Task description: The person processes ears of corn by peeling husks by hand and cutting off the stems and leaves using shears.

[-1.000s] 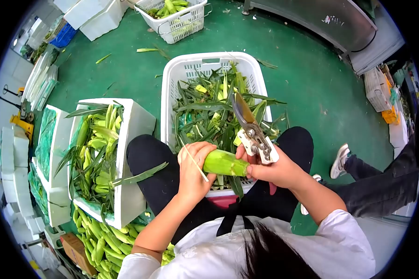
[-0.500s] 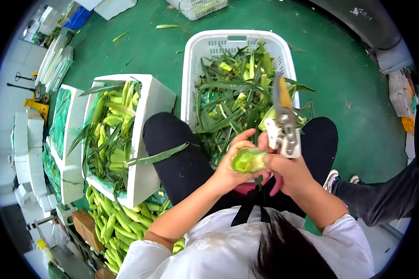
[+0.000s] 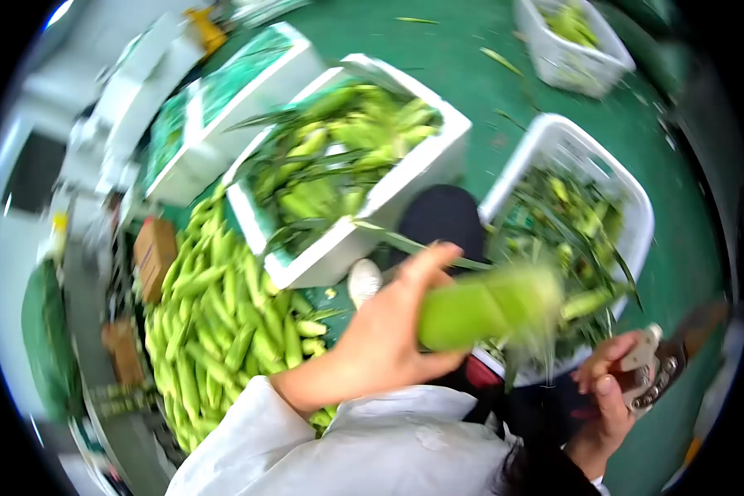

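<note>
My left hand [image 3: 393, 322] is closed around a green ear of corn [image 3: 484, 310]. The ear is smeared by motion, and its pale end points right, over the edge of a white basket [image 3: 641, 217] of leaves and husks. Lower right, my right hand [image 3: 608, 401] grips metal pruning shears [image 3: 661, 364] by the handles, blades pointing up and right. The shears are apart from the corn. Left of my left hand lies a heap of husked-leaf corn ears [image 3: 223, 314] on the floor.
A white foam box [image 3: 409, 178] of corn and long leaves stands ahead, with green-lined foam boxes [image 3: 260, 87] behind it. Another white basket [image 3: 570, 70] is at the far right. Cardboard boxes [image 3: 155, 258] stand beside the heap.
The view has turned left. My left hand, with the corn, has moved away from the right hand toward the heap side. The right hand, still holding the shears, is now lower right.
</note>
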A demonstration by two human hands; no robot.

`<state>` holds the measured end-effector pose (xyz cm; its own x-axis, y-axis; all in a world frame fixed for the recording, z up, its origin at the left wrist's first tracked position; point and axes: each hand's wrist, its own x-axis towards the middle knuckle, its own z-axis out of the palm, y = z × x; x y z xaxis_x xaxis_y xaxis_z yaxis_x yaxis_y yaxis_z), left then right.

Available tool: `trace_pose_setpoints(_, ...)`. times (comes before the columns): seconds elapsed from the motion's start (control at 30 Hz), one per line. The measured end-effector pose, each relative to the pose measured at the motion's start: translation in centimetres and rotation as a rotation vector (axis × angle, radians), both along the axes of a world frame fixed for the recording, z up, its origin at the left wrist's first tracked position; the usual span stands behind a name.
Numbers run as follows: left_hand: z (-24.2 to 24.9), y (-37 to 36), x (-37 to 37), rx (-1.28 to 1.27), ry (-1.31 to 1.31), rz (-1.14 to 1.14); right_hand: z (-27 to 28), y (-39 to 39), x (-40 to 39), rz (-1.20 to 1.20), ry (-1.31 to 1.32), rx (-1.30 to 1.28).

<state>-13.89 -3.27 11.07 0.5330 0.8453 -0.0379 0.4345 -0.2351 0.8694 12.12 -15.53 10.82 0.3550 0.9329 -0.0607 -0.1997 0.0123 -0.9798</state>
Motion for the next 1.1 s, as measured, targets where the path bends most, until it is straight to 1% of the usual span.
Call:
trace_pose_setpoints(0.03, 0.8, 0.2, -2.9, -0.165, -0.001, 0.206, -0.5, 1.0, -0.5, -0.022, -0.084, 0.008)
trace_pose_setpoints(0.07, -2.3, 1.0, -7.1, -0.082, -0.065, 0.322, -1.7, 1.7, -0.6, 0.03, 0.005, -0.018)
trace_pose_setpoints(0.1, -4.2, 1.0, -11.4, -0.348, -0.194, 0.563, -3.5, 2.3, -0.7, 0.076, 0.087, -0.05)
trace_pose_setpoints(0.13, -6.5, 0.3, -16.6, -0.637, -0.418, 0.852, -5.1, 2.6, -1.1, 0.107, 0.262, -0.101)
trace_pose_setpoints(0.17, -8.6, -0.6, -22.4, -0.693, -0.521, 1.079, -6.8, 2.7, -1.6, 0.13, 0.435, -0.17)
trace_pose_setpoints(0.2, -10.7, -2.4, -28.1, -0.595, -0.58, 1.358, -8.7, 2.3, -2.0, 0.168, 0.48, -0.228)
trace_pose_setpoints(0.23, -11.4, -4.5, -33.3, -0.54, -0.617, 1.554, -10.3, 1.9, -2.5, 0.217, 0.481, -0.259)
trace_pose_setpoints(0.27, -12.3, -6.8, -39.0, -0.386, -0.596, 1.749, -12.1, 1.1, -2.6, 0.263, 0.493, -0.299)
trace_pose_setpoints(0.3, -12.1, -9.1, -43.7, -0.268, -0.565, 1.879, -13.8, 0.0, -2.4, 0.304, 0.501, -0.34)
trace_pose_setpoints(0.33, -15.5, -13.4, -53.3, -0.139, -0.779, 1.946, -14.8, -0.7, -2.3, 0.346, 0.516, -0.357)
trace_pose_setpoints(0.37, -14.6, -16.0, -56.7, 0.056, -0.926, 1.95, -15.6, -1.3, -2.1, 0.385, 0.53, -0.37)
trace_pose_setpoints(0.4, -13.0, -16.8, -57.3, 0.297, -1.082, 2.018, -16.5, -2.1, -1.9, 0.345, 0.572, -0.413)
trace_pose_setpoints(0.43, -12.5, -17.0, -59.7, 0.555, -1.052, 2.175, -16.3, -2.3, -2.0, 0.362, 0.585, -0.446)
trace_pose_setpoints(0.5, -15.5, -13.9, -65.0, 0.518, -1.128, 2.107, -18.7, -3.2, -1.0, 0.431, 0.616, -0.426)
trace_pose_setpoints(0.53, -17.3, -8.8, -64.0, 0.392, -0.998, 1.989, -19.6, -3.6, -0.9, 0.399, 0.621, -0.435)
trace_pose_setpoints(0.57, -22.7, -3.9, -67.7, 0.411, -0.79, 1.631, -20.3, -4.0, -0.9, 0.366, 0.623, -0.448)
trace_pose_setpoints(0.6, -19.9, 4.8, -58.1, 0.31, -0.714, 1.594, -20.7, -4.2, -1.0, 0.333, 0.624, -0.454)
trace_pose_setpoints(0.63, -18.0, 11.6, -48.7, 0.161, -0.56, 1.417, -19.1, -3.4, -1.9, 0.333, 0.638, -0.451)
trace_pose_setpoints(0.67, -19.9, 17.4, -45.0, -0.016, -0.343, 1.232, -16.1, -1.9, -3.4, 0.335, 0.649, -0.446)
trace_pose_setpoints(0.7, -23.7, 22.5, -42.2, 0.015, -0.058, 1.049, -16.8, -2.4, -2.7, 0.337, 0.676, -0.449)
trace_pose_setpoints(0.73, -25.0, 25.8, -38.4, 0.189, 0.262, 0.824, -17.6, -2.7, -2.1, 0.339, 0.702, -0.452)
trace_pose_setpoints(0.77, -28.2, 29.7, -37.0, 0.279, 0.455, 0.711, -16.8, -2.6, -2.6, 0.257, 0.656, -0.485)
trace_pose_setpoints(0.8, -31.7, 33.0, -36.1, 0.245, 0.659, 0.715, -15.1, -2.6, -3.5, 0.173, 0.613, -0.522)
trace_pose_setpoints(0.83, -32.7, 34.7, -34.6, 0.041, 0.869, 0.779, -13.5, -2.6, -4.4, 0.089, 0.574, -0.559)
trace_pose_setpoints(0.87, -33.3, 35.7, -33.9, -0.03, 0.956, 0.84, -12.5, -2.6, -5.0, 0.067, 0.476, -0.576)
trace_pose_setpoints(0.9, -33.6, 36.7, -33.5, -0.098, 1.041, 0.9, -14.3, -4.2, -3.5, 0.082, 0.479, -0.567)
trace_pose_setpoints(0.97, -32.9, 36.3, -32.7, -0.056, 1.05, 0.957, -10.0, -3.0, -6.6, -0.14, 0.451, -0.681)
trace_pose_setpoints(1.0, -31.4, 35.4, -31.9, -0.098, 1.075, 0.923, -10.5, -3.6, -6.5, -0.134, 0.483, -0.659)
trace_pose_setpoints(1.07, -30.3, 34.4, -32.1, -0.066, 1.222, 0.719, -13.0, -4.7, -6.0, -0.099, 0.558, -0.61)
trace_pose_setpoints(1.1, -29.8, 34.3, -32.3, -0.049, 1.274, 0.628, -13.2, -4.3, -6.4, -0.113, 0.582, -0.604)
